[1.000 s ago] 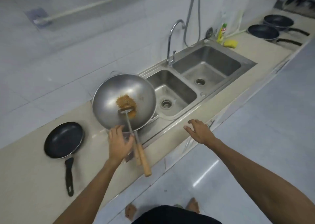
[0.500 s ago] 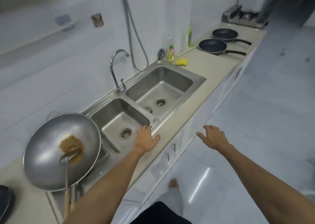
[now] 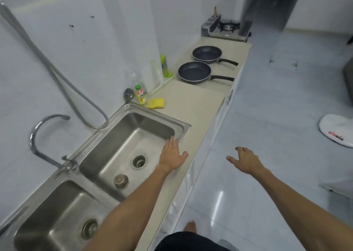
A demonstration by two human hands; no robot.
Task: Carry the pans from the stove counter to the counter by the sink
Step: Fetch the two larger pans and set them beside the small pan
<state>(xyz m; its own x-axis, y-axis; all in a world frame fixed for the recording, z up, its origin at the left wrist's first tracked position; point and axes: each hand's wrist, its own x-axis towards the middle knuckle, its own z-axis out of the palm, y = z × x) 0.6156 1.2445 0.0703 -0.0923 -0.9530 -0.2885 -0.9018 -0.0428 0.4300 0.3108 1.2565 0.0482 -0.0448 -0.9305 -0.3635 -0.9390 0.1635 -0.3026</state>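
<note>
Ahead, two pans (image 3: pixel 194 72), both hands (image 3: pixel 172 155) empty

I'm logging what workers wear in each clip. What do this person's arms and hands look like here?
Both forearms are bare, with no sleeves in view. The left hand and right hand have no gloves, and no rings, watch or bands show on either wrist.

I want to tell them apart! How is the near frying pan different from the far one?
The near pan sits closer to the sink; the far pan sits closer to the stove. The near pan's handle points straight right; the far pan's slants toward the viewer. Both are dark, round, empty and upright.
</note>
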